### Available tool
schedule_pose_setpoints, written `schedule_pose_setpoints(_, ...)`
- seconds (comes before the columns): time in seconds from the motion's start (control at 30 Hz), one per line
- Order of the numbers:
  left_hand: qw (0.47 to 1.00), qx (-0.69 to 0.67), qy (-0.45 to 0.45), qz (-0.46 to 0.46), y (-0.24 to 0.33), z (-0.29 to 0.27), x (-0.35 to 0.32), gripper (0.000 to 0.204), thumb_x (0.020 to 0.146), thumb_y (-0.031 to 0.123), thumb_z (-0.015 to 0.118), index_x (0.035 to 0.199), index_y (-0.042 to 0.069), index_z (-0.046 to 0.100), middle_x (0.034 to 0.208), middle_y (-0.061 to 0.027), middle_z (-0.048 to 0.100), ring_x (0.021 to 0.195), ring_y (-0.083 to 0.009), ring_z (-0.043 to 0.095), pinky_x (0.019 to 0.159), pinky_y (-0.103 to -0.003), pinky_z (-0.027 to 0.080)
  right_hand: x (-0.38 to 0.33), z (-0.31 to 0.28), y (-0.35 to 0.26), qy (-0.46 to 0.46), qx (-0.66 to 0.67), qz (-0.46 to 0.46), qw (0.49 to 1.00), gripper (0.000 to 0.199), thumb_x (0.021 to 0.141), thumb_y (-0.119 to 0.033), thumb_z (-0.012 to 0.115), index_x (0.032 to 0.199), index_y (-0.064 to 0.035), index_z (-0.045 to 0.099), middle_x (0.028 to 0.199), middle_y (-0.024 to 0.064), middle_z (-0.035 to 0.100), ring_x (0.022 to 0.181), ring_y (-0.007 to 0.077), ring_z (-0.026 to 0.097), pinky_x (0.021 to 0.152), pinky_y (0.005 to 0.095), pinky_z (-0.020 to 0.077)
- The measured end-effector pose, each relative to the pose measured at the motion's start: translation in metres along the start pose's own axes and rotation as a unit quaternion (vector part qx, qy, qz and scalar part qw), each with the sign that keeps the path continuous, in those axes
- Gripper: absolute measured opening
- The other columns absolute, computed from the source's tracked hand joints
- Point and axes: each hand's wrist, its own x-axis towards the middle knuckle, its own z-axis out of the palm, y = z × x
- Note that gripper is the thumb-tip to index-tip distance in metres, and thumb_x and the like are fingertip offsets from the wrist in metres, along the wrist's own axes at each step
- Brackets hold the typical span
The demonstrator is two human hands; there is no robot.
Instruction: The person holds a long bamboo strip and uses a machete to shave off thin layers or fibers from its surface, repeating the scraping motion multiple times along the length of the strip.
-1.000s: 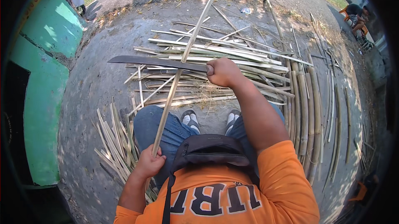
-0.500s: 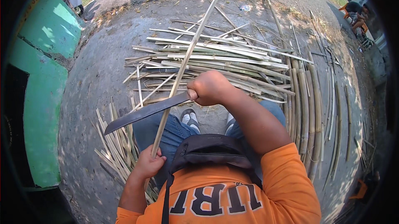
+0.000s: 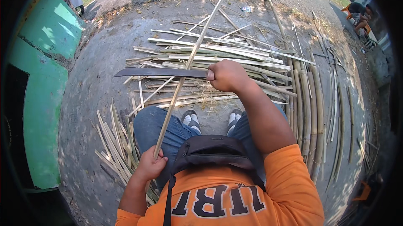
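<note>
A long, narrow bamboo strip (image 3: 174, 100) slants away from me over my left thigh, its far tip above the pile. Low on it, my left hand (image 3: 152, 164) is closed round the near part. My right hand (image 3: 228, 76) grips the handle of a machete (image 3: 155, 72) with a long dark blade. That blade points left and lies across the strip, roughly halfway up. Beyond my feet lies a pile of split bamboo strips (image 3: 235, 58), most of them running left to right.
Next to my left leg is a bundle of bamboo strips (image 3: 115, 142). Whole bamboo poles (image 3: 308, 112) lie lengthwise on my right. A green wall (image 3: 44, 129) stands at far left. In the far right background a person (image 3: 362, 16) sits near an orange chair.
My right hand has moved the machete farther up the strip, away from my body, and its blade has turned from slanting to nearly level. My left hand stays in place.
</note>
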Motion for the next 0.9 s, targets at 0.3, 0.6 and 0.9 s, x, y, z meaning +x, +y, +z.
schedule_pose_setpoints(0.3,0.999,-0.006,-0.025,-0.023,0.008,-0.005,0.000,0.024,0.088,0.003,0.074,0.095,0.009,0.051,0.071,0.0078,0.051,0.061,-0.0014,0.045,0.053,-0.021,0.036,0.003,0.026,-0.022,-0.059,0.004,-0.134,0.989,0.016,0.083,-0.028,0.066,0.089,-0.0159,0.075,0.086,0.0119,0.074,0.087,0.0353,0.072,0.077,0.0467,0.0564)
schedule_pose_setpoints(0.6,1.000,-0.020,0.013,0.009,-0.008,-0.001,-0.001,0.022,0.089,0.003,0.073,0.092,0.007,0.052,0.068,0.0081,0.049,0.058,-0.0006,0.041,0.051,-0.022,0.034,0.027,0.028,0.044,0.146,0.144,0.069,0.976,0.026,0.090,-0.028,0.061,0.091,-0.0058,0.075,0.090,0.0225,0.073,0.088,0.0439,0.069,0.081,0.0522,0.0551)
schedule_pose_setpoints(0.9,0.999,-0.034,-0.002,0.008,0.000,-0.004,-0.002,0.022,0.089,0.002,0.073,0.092,0.008,0.052,0.067,0.0085,0.050,0.058,-0.0006,0.043,0.052,-0.022,0.035,0.025,0.026,0.036,0.145,0.163,0.079,0.973,0.027,0.088,-0.028,0.061,0.093,-0.0058,0.075,0.091,0.0238,0.073,0.089,0.0447,0.069,0.082,0.0519,0.0547)
